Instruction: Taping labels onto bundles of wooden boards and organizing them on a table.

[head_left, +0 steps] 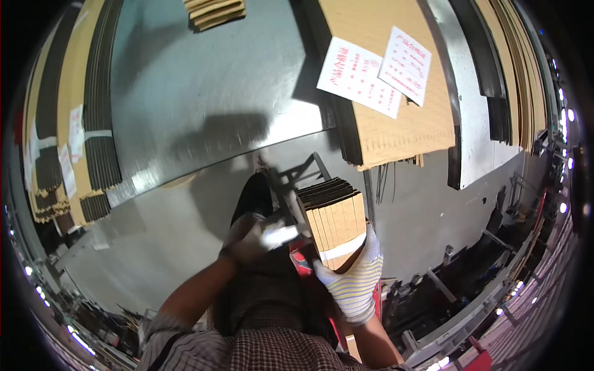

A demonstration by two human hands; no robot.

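Observation:
In front of my body, a bundle of tan boards with black edges (335,226) stands tilted, a white band (342,248) around its lower part. My right hand (354,281), in a striped knit glove, is closed around the bundle's lower end, with thumb and fingers on opposite sides. My left hand (252,240) is just left of the bundle and smeared by motion. A bright white patch shows at its fingertips; I cannot tell whether that is the glove or something held. Something red (301,262) lies partly hidden below the bundle.
A metal-topped table (204,80) lies ahead, with a small stack of tan boards (215,11) at its far side. Tall banded board stacks (99,105) line its left. At right, a large tan stack (405,127) carries two white printed slips (405,65). Metal frames (442,284) stand lower right.

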